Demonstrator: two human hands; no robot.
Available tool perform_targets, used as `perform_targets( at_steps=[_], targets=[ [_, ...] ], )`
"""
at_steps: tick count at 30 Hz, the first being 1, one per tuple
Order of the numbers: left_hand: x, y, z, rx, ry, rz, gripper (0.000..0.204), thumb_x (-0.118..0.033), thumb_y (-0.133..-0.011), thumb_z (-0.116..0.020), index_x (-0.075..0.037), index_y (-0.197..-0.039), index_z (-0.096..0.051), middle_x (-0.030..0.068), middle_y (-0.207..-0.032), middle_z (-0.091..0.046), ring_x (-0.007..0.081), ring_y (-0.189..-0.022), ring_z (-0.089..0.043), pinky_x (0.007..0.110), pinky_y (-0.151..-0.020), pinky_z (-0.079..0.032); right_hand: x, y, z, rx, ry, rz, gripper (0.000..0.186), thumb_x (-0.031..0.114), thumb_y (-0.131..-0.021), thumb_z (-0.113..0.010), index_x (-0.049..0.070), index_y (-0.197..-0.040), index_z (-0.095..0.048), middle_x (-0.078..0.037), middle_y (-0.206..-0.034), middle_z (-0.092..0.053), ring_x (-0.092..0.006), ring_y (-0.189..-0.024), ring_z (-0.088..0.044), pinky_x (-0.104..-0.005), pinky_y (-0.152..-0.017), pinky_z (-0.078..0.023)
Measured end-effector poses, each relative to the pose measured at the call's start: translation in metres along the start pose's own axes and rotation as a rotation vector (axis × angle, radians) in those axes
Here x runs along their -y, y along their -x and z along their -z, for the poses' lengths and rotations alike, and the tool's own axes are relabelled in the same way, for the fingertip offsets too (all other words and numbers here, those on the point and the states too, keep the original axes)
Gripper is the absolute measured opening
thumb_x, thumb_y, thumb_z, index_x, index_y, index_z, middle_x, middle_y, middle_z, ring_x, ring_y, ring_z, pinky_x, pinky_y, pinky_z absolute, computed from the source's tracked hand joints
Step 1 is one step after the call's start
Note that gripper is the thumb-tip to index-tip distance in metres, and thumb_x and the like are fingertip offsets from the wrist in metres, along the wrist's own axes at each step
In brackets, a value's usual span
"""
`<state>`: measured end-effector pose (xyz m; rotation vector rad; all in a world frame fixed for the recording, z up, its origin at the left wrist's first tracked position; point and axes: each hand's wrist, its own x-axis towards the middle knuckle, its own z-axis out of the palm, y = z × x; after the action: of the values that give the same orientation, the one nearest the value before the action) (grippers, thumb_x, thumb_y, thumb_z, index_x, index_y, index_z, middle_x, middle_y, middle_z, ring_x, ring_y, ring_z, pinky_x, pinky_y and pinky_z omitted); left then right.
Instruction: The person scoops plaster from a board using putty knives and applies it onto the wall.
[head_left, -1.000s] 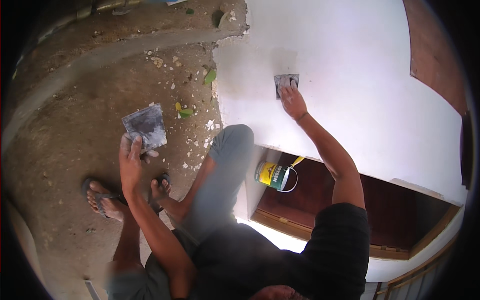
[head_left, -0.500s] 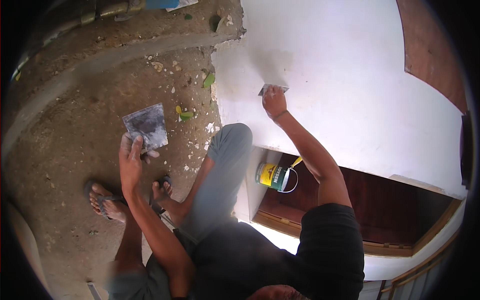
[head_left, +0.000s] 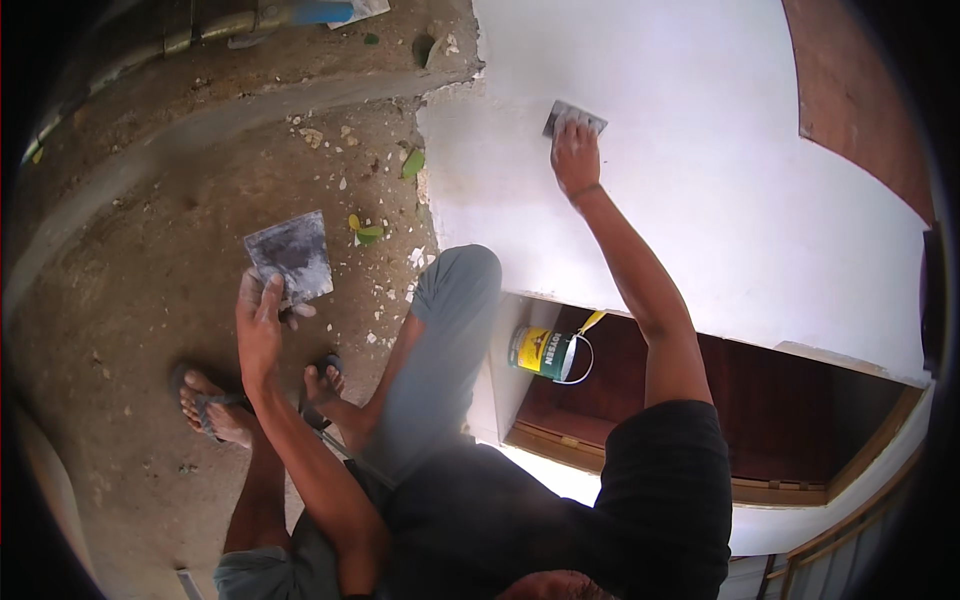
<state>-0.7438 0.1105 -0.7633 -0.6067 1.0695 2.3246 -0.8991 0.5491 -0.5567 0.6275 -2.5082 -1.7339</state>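
Observation:
My left hand (head_left: 262, 318) grips a square metal plate (head_left: 292, 258) by its near edge, thumb on top. Grey and white smears of a pasty material coat the plate. Over on the white wall (head_left: 700, 200), my right hand (head_left: 575, 158) is closed around a flat putty knife (head_left: 572, 118), its fingers pressed on the blade. The blade lies against the wall's surface, and my right arm is stretched out. A green and yellow paint can (head_left: 540, 352) with a wire handle stands by the wall opening, a yellow-handled tool (head_left: 592, 322) sticking out of it.
A dark recess (head_left: 760, 410) with a wooden frame opens below the wall. On the left, the dirt ground (head_left: 130, 300) carries white flakes (head_left: 418, 257) and leaves (head_left: 370, 235). A pipe (head_left: 180, 40) runs along the far left. A brown panel (head_left: 850, 100) hangs at upper right.
My right hand has slid the putty knife up and to the right along the wall. The left hand with its plate has stayed almost still.

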Motion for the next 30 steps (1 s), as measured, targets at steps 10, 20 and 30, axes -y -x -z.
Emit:
perform_targets(
  at_steps=[10, 20, 30],
  targets=[
    [-0.001, -0.002, 0.003, -0.009, -0.006, -0.01, 0.018, -0.023, -0.097, -0.05, -0.008, -0.105, -0.054, 0.001, -0.084, -0.064, 0.0115, -0.061, -0.062, 0.022, -0.05, -0.038, 0.048, 0.044, -0.022, 0.164, -0.124, 0.194, 0.033, 0.015, -0.081, -0.05, -0.005, -0.104, -0.062, -0.021, -0.11, -0.059, -0.0311, -0.103, -0.052, -0.0476, -0.095, -0.039],
    [-0.009, -0.005, -0.02, 0.129, -0.043, 0.024, 0.019, -0.021, -0.099, -0.048, -0.005, -0.109, -0.051, 0.0018, -0.086, -0.062, 0.0105, -0.06, -0.062, 0.021, -0.048, -0.039, 0.0, 0.053, -0.035, 0.064, -0.128, 0.328, 0.045, 0.017, -0.084, -0.051, -0.005, -0.123, -0.053, -0.017, -0.118, -0.055, -0.03, -0.114, -0.049, -0.047, -0.105, -0.033],
    [-0.019, -0.028, -0.122, 0.191, -0.222, -0.157, 0.027, -0.023, -0.099, -0.048, 0.001, -0.11, -0.052, 0.0095, -0.082, -0.062, 0.0171, -0.062, -0.063, 0.03, -0.057, -0.046, 0.021, 0.031, -0.066, 0.07, -0.053, 0.181, 0.035, 0.019, -0.084, -0.049, -0.002, -0.108, -0.063, -0.016, -0.112, -0.059, -0.0274, -0.104, -0.051, -0.0461, -0.1, -0.035]
  ],
)
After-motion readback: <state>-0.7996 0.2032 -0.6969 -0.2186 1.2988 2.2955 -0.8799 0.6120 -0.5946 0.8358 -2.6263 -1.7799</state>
